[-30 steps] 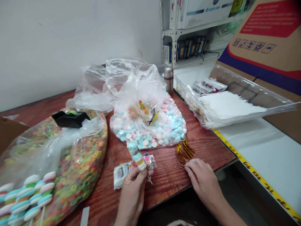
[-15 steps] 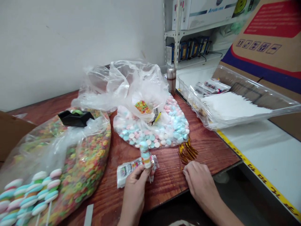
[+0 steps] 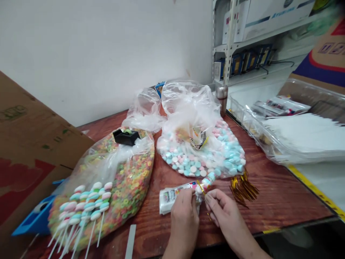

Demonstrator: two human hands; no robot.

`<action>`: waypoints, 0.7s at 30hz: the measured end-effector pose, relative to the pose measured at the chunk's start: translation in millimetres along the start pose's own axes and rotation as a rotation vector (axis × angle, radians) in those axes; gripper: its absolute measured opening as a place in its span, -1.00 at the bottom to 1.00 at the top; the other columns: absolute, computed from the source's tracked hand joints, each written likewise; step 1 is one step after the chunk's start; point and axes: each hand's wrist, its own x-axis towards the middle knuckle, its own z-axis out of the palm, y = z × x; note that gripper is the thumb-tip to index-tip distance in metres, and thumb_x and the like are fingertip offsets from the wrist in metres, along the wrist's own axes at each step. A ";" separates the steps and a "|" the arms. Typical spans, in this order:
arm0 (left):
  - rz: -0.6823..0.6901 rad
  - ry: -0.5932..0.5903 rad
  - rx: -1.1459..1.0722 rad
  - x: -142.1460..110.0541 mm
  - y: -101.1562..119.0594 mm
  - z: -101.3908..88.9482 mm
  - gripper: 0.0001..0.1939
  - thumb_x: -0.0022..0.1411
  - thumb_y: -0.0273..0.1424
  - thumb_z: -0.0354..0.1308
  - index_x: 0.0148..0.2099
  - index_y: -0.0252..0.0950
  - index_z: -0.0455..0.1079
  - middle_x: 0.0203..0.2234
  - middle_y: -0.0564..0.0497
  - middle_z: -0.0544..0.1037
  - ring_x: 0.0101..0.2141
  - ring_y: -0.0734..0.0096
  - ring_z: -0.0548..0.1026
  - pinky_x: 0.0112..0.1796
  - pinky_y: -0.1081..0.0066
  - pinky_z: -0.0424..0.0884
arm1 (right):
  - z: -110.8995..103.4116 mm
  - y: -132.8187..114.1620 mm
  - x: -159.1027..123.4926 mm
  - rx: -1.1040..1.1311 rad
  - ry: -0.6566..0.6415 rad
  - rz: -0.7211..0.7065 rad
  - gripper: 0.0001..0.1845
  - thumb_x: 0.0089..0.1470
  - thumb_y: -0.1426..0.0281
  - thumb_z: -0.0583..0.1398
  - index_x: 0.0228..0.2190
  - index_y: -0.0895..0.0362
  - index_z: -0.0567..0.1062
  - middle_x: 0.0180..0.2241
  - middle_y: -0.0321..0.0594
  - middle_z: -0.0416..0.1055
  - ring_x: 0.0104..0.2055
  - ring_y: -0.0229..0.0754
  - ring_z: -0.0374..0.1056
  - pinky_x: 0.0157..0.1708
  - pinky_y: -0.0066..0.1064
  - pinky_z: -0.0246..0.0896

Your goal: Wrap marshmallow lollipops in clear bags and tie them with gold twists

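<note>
My left hand [image 3: 184, 216] is closed around the lower end of a marshmallow skewer [image 3: 209, 178], which leans to the right over the table. Its pieces are pastel blue and white. A gold twist tie [image 3: 200, 187] lies across it, pinched by the thumb and fingers of my right hand [image 3: 223, 210]. Beside the left hand is a stack of printed clear bags [image 3: 166, 201]. More gold twist ties [image 3: 244, 189] lie in a bunch right of my right hand. Several finished-looking marshmallow skewers [image 3: 90, 203] rest at the left on a big bag of coloured rings [image 3: 137, 176].
A large bag of pastel marshmallows [image 3: 231, 153] lies behind my hands. A black tape dispenser [image 3: 126, 138] sits on the ring bag. At right stands a clear plastic tray [image 3: 283, 156] with white paper. A metal strip [image 3: 130, 241] lies near the front edge; a cardboard box [image 3: 35, 133] stands left.
My right hand has come from beside the twist-tie bunch to the skewer, bringing one gold tie across it. The skewer has tipped from upright to the right. The view has swung left.
</note>
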 end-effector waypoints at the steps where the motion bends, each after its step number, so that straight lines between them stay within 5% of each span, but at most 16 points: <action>1: 0.003 0.014 -0.035 -1.1 -0.7 -0.3 -0.75 0.24 -0.46 0.02 -0.11 -0.19 0.47 -0.36 -0.11 0.54 -0.32 0.21 0.47 -0.26 0.32 0.33 | 0.4 1.7 -0.3 0.001 -0.014 0.005 -0.61 0.14 0.05 0.12 -0.47 0.11 0.27 -0.59 -0.46 0.06 -0.65 -0.42 -0.12 -0.70 -0.54 -0.24; 8: -0.067 0.001 -0.172 -0.2 2.2 -2.9 -0.71 0.21 -0.43 0.06 -0.06 -0.15 0.51 -0.32 -0.14 0.54 -0.28 0.18 0.46 -0.22 0.30 0.33 | 1.9 8.5 -1.3 -0.098 -0.005 -0.046 -0.65 0.16 0.09 0.10 -0.46 0.11 0.30 -0.59 -0.44 0.10 -0.62 -0.37 -0.03 -0.66 -0.51 -0.14; 11: -0.257 0.014 -0.368 3.7 5.6 0.1 -0.83 0.18 -0.40 0.12 -0.20 -0.20 0.52 -0.33 -0.09 0.53 -0.26 0.24 0.44 -0.18 0.32 0.31 | 2.6 5.3 0.1 -0.196 0.049 -0.121 -0.69 0.17 0.14 0.10 -0.45 0.11 0.32 -0.57 -0.39 0.18 -0.57 -0.31 0.08 -0.60 -0.48 -0.02; 16: -0.732 -0.038 -1.043 8.0 11.6 12.5 -0.83 0.09 -0.32 0.24 -0.31 -0.33 0.44 -0.62 0.12 0.33 -0.61 0.58 0.19 -0.55 0.53 0.11 | 5.3 -0.3 3.3 -0.330 0.081 -0.217 -0.78 0.19 0.24 0.08 -0.43 0.09 0.31 -0.50 -0.27 0.36 -0.48 -0.19 0.30 -0.46 -0.40 0.16; 21: -0.758 -0.085 -1.223 8.5 16.5 13.9 -0.80 0.13 -0.31 0.21 -0.26 -0.35 0.41 -0.61 0.15 0.26 -0.62 0.64 0.12 -0.57 0.57 0.06 | 3.6 1.6 6.7 -0.576 0.089 -0.355 -0.84 0.25 0.37 -0.01 -0.16 0.11 0.30 -0.39 -0.21 0.44 -0.38 -0.16 0.39 -0.38 -0.40 0.22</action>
